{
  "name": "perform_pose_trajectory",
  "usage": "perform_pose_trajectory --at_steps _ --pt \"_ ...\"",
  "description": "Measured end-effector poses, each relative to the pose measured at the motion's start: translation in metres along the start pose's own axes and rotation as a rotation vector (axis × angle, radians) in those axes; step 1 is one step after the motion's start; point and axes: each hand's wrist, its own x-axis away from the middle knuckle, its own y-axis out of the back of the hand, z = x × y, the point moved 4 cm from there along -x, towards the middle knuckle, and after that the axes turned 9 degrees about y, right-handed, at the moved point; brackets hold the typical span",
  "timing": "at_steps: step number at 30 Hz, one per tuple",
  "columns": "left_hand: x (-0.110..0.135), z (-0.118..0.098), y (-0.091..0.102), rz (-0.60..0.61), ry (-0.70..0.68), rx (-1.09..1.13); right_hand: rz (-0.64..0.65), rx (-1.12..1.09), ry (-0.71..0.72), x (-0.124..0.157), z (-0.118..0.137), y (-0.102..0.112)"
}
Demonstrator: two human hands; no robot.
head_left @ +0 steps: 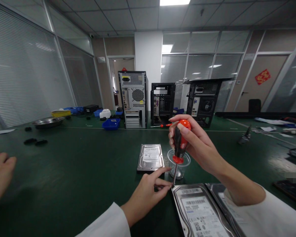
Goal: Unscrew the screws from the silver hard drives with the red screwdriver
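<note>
My right hand (pixel 191 141) is wrapped round the red and black handle of a screwdriver (pixel 180 141). Its shaft points steeply down, and the tip meets the near-left drive's upper left corner. That hard drive (pixel 194 207) lies label up on the table. Beside the tip is my left hand (pixel 148 194), thumb and a finger pinched together at the corner while the index finger stretches forward; whatever is between them is too small to make out. Just behind stands a clear plastic cup (pixel 179 172), partly hidden by the screwdriver. A second hard drive (pixel 151 158) lies farther back.
Another drive (pixel 227 200) lies under my right forearm. Computer cases (pixel 134 98) stand at the back, with a blue tray (pixel 111 123) and another screwdriver (pixel 162 125) near them. A metal dish (pixel 48 122) is at far left. Another person's hand (pixel 0 177) rests at the left edge.
</note>
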Motion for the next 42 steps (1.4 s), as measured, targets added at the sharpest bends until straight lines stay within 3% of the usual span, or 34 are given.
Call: perform_pose_trajectory --at_steps 20,29,42 --pt "0.001 0.002 -0.002 0.005 -0.07 0.035 0.003 -0.011 0.072 0.001 0.001 -0.002" --pt "-0.008 0.009 -0.006 -0.026 0.003 0.188 -0.003 -0.016 0.075 0.0 0.0 -0.005" --pt "-0.008 0.006 -0.005 -0.052 0.032 0.155 -0.027 -0.018 0.019 -0.003 -0.004 0.0"
